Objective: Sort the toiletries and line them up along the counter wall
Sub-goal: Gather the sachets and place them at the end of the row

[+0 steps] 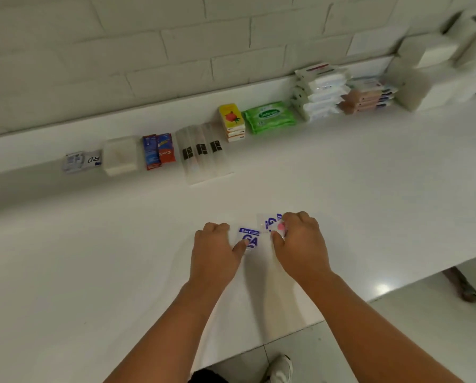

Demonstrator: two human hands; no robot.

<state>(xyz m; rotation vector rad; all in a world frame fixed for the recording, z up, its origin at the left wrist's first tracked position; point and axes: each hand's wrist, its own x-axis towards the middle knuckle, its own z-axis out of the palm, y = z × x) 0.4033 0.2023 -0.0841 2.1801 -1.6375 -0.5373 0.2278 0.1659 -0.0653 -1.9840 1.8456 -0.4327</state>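
Most of the sorting is looking done: along the tiled wall (148, 51), across the upper frame, flat foil sachets (159, 152), a white box (120, 156), long clear packets (203, 153), stacked yellow cartons (231, 121), a soft green wipes pack (270, 117) and crinkly white packs (319, 89) are sitting grouped. At lower centre on the glossy counter (93, 258), the left hand (217, 250) is pinching the near sachet (249, 239), thin and blue-printed, under curled fingers and thumb; the right hand (300, 244) is gripping the far sachet (271, 222) likewise.
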